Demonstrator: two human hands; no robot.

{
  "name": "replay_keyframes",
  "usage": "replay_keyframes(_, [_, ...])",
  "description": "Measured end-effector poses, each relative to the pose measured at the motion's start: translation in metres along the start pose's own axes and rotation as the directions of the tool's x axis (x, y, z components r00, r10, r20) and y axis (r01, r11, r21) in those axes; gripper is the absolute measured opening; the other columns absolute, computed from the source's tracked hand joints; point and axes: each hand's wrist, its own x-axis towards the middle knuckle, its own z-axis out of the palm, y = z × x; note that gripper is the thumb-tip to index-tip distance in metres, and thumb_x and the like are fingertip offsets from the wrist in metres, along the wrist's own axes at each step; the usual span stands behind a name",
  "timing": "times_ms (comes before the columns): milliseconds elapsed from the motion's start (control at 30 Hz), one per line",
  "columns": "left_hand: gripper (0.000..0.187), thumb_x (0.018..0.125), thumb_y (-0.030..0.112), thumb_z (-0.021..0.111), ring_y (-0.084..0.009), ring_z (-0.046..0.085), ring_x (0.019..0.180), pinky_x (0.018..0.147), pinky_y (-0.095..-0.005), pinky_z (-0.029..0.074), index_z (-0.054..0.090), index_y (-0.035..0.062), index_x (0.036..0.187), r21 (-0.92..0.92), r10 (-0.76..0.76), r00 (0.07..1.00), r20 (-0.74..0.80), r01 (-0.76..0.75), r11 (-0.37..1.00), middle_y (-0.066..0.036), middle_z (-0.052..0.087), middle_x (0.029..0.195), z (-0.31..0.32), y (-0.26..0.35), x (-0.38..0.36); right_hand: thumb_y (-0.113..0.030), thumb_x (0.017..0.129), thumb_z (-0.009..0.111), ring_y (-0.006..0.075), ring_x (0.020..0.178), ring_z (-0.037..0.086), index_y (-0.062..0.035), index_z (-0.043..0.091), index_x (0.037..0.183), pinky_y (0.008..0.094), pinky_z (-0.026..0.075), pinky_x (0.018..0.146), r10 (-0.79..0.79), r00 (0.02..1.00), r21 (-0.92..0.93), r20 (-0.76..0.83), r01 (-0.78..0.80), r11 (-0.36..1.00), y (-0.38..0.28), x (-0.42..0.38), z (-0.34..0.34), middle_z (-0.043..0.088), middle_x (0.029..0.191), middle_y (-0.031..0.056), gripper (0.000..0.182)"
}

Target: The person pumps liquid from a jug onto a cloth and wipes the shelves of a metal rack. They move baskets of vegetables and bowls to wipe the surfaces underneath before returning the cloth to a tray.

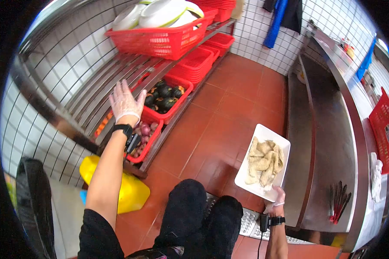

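Observation:
My right hand (277, 199), in a clear glove, grips the near end of a white rectangular tray (243, 178) held out over the floor. Pale, coated pieces that look like chicken wings (263, 162) lie piled in it. On the other side, my left hand (127, 102) reaches over the slatted metal shelf (88, 97), gloved as well, fingers stretched out and holding nothing. Just beyond its fingers, on the lower level, a red basket (186, 91) holds dark green squashes (163, 93). Below the wrist, another red basket (154, 144) contains purple onions (145, 129), partly hidden by my forearm.
White dishes (164, 13) fill a red basket (170, 41) on the upper shelf, with stacked red baskets (194, 62) beneath. A yellow container (134, 192) stands by my left leg. To the right runs a steel counter (328, 129) bearing dark-handled utensils (339, 203). Red tiles (207, 125) cover the floor.

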Motion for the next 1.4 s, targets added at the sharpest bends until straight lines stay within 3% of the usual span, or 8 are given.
replay_keyframes(133, [0.088, 0.094, 0.065, 0.047, -0.0408, 0.036, 0.141, 0.114, -0.0578, 0.028, 0.032, 0.0008, 0.152, -0.016, -0.052, 0.995, 0.088, 0.053, 0.998, -0.028, 0.036, 0.152, 0.011, -0.001, 0.012, -0.03, 0.09, 0.064, 0.0211, 0.098, 0.065, -0.0086, 0.063, 0.111, 0.0372, 0.053, 0.089, -0.127, 0.985, -0.123, -0.114, 0.113, 0.986, -0.007, -0.006, 0.024, 0.066, 0.104, 0.0051, 0.03])
replay_keyframes(300, [0.093, 0.095, 0.07, 0.041, -0.0407, 0.028, 0.147, 0.116, -0.0579, 0.027, 0.022, 0.0018, 0.156, -0.054, -0.123, 0.985, 0.118, 0.13, 0.99, -0.028, 0.027, 0.158, 0.019, -0.027, -0.001, -0.028, 0.089, 0.064, 0.0189, 0.097, 0.065, -0.0091, 0.066, 0.102, 0.0348, 0.053, 0.086, -0.15, 0.982, -0.065, -0.113, 0.144, 0.988, 0.0, -0.002, 0.038, 0.068, 0.101, 0.0048, 0.023])
replay_keyframes(400, [0.094, 0.095, 0.071, 0.039, -0.0405, 0.027, 0.147, 0.117, -0.0572, 0.026, 0.02, 0.0033, 0.157, 0.093, -0.09, 0.971, 0.223, 0.07, 0.993, -0.028, 0.025, 0.159, 0.01, -0.022, 0.001, -0.022, 0.086, 0.066, 0.0201, 0.097, 0.065, -0.0073, 0.065, 0.102, 0.0332, 0.052, 0.088, -0.068, 0.995, 0.178, -0.078, 0.081, 0.981, -0.052, -0.031, 0.103, 0.068, 0.1, 0.0068, 0.022])
replay_keyframes(533, [0.091, 0.096, 0.067, 0.04, -0.0433, 0.03, 0.145, 0.117, -0.0533, 0.029, 0.022, 0.0011, 0.156, 0.017, -0.056, 0.956, 0.288, 0.054, 0.998, -0.031, 0.026, 0.157, 0.002, -0.028, -0.003, -0.02, 0.084, 0.067, 0.0235, 0.1, 0.064, -0.0048, 0.062, 0.11, 0.0354, 0.052, 0.092, -0.306, 0.944, 0.015, -0.128, 0.31, 0.951, -0.047, -0.006, 0.073, 0.067, 0.106, 0.0105, 0.031])
replay_keyframes(600, [0.09, 0.097, 0.065, 0.041, -0.0459, 0.034, 0.142, 0.116, -0.0532, 0.03, 0.024, -0.001, 0.155, -0.09, -0.123, 0.941, 0.316, 0.159, 0.983, -0.033, 0.026, 0.156, 0.005, -0.028, 0.001, -0.019, 0.083, 0.068, 0.0259, 0.104, 0.064, -0.0031, 0.06, 0.115, 0.0374, 0.052, 0.095, -0.111, 0.987, 0.307, -0.117, 0.142, 0.941, -0.066, 0.024, 0.058, 0.067, 0.111, 0.0124, 0.037])
replay_keyframes(733, [0.088, 0.097, 0.064, 0.042, -0.0487, 0.036, 0.139, 0.115, -0.0536, 0.031, 0.027, -0.0038, 0.152, -0.131, -0.109, 0.958, 0.265, 0.148, 0.98, -0.035, 0.025, 0.155, -0.002, -0.02, 0.0, -0.016, 0.082, 0.066, 0.0283, 0.113, 0.062, -0.0012, 0.06, 0.116, 0.0403, 0.049, 0.102, -0.117, 0.991, 0.239, -0.069, 0.13, 0.962, -0.125, 0.013, 0.095, 0.066, 0.119, 0.0135, 0.038])
replay_keyframes(933, [0.088, 0.097, 0.058, 0.05, -0.0488, 0.035, 0.139, 0.116, -0.0512, 0.03, 0.03, -0.0096, 0.149, -0.151, -0.027, 0.989, 0.147, 0.049, 0.987, -0.037, 0.029, 0.153, 0.012, -0.028, -0.002, -0.016, 0.082, 0.066, 0.0249, 0.091, 0.067, -0.0061, 0.063, 0.104, 0.0384, 0.057, 0.083, -0.024, 0.989, 0.166, -0.149, 0.049, 0.985, -0.142, 0.037, 0.086, 0.068, 0.101, 0.0084, 0.024])
replay_keyframes(1400, [0.097, 0.089, 0.065, 0.055, -0.0389, 0.035, 0.143, 0.118, -0.0489, 0.028, 0.031, -0.0067, 0.15, 0.024, 0.0, 0.932, 0.364, -0.009, 1.0, -0.03, 0.035, 0.153, -0.008, -0.014, 0.003, -0.024, 0.082, 0.068, 0.0279, 0.105, 0.064, 0.0003, 0.056, 0.124, 0.0377, 0.053, 0.094, 0.042, 0.999, 0.129, -0.022, -0.039, 0.991, -0.085, 0.082, 0.132, 0.065, 0.119, 0.0127, 0.051])
